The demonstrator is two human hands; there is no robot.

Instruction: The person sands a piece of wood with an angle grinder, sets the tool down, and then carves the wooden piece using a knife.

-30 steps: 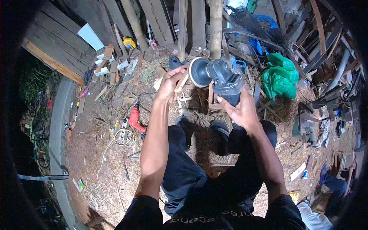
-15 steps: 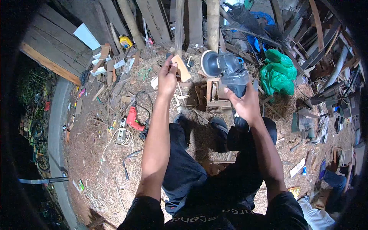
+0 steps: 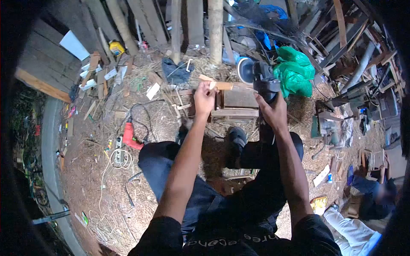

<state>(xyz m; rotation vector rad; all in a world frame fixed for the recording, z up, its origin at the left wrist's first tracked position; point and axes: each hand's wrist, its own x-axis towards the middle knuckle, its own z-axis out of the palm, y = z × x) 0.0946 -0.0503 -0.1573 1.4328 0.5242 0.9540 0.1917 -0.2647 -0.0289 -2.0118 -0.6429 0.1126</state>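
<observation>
Near the middle of the view, my left hand [image 3: 204, 100] pinches a small pale wooden piece [image 3: 224, 85]. My right hand [image 3: 273, 111] is wrapped round the dark body of a power sander [image 3: 265, 81]. Its round pad [image 3: 245, 70], pale-faced with a dark back, faces left toward the wooden piece, with a gap between them. Below and behind the wooden piece stands a low wooden stool or box [image 3: 240, 97] on the ground in front of my feet.
On the left lie a red power drill [image 3: 131, 137] and a power strip [image 3: 118, 152] with coiled cord. A green plastic bag [image 3: 295, 73] rests beyond the sander. A co-worker [image 3: 380, 192] sits at the lower right. Wooden boards [image 3: 194, 25] stand at the back.
The view has shifted to the right. My left hand has turned the wooden piece from slanted to nearly level. The sander's pad now looks more edge-on, and more of the stool shows.
</observation>
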